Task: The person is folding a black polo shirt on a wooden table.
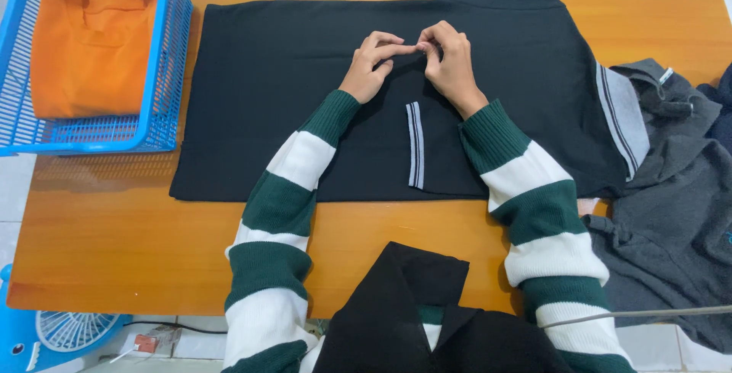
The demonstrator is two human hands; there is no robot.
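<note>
One wooden desk (114, 236), orange-brown, carrying everything listed.

One black polo shirt (267, 114), spread flat across the middle of the desk toward the far edge; grey striped collar (621, 117) turned to the right edge, one sleeve folded inward so its striped cuff (414, 144) lies on the body panel. Laid smooth, apparently to keep folds square.

One dark grey hooded garment (671, 220), heaped at the right edge, partly hanging over the near right corner; touching the polo's collar end.

One blue plastic basket (164, 75), open mesh, at the far left corner, overhanging the left edge. Holding one orange garment (91, 53), folded and stowed.

One black garment (396, 304), draped over the near edge at centre, beneath the arms.

Two arms in green-and-white striped sleeves (282, 190), reaching from the near edge over the polo.

Left hand (370, 68): resting on the black polo shirt at centre, fingers curled, tips meeting the other hand's; pinching a small bit of the cloth, by the look of it.

Right hand (450, 64): just beside it, fingers bent in, thumb and forefinger closed at the same spot on the fabric. What lies between the fingertips too small to tell.

One small blue fan (53, 335), on the floor below the near left corner.
</note>
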